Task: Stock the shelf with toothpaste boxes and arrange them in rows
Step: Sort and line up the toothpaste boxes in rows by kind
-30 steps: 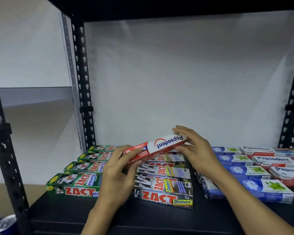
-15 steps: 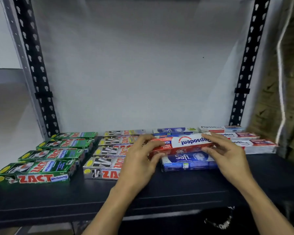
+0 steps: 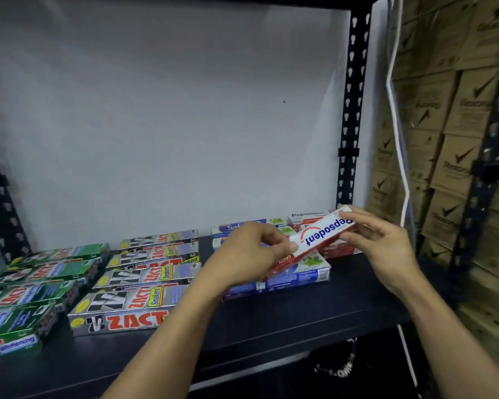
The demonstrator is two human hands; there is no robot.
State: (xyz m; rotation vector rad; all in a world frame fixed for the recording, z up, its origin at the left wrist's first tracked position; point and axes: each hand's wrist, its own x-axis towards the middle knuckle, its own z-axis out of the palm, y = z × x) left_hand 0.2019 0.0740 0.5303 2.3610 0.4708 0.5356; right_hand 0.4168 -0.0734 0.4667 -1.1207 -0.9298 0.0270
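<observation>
Left hand (image 3: 251, 251) pinches the Pepsodent box (image 3: 320, 237) at its near end, right hand (image 3: 386, 246) grips the far end, tilted over the Safi boxes (image 3: 294, 276). Turn the logo upright, then square it into the far-right Pepsodent row (image 3: 307, 216).

Stacked at 3 o'clock: brown cardboard cartons (image 3: 455, 156) printed with check marks. Hanging just in front of them, a white cord (image 3: 397, 133). Down at 5 o'clock, a silvery chain (image 3: 339, 372); at 12 o'clock, a white wall (image 3: 170, 110).

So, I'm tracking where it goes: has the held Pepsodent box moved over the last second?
Yes, rightward. The Pepsodent box was above the grey Zact row; now it is above the blue row, its end near the right post.
</observation>
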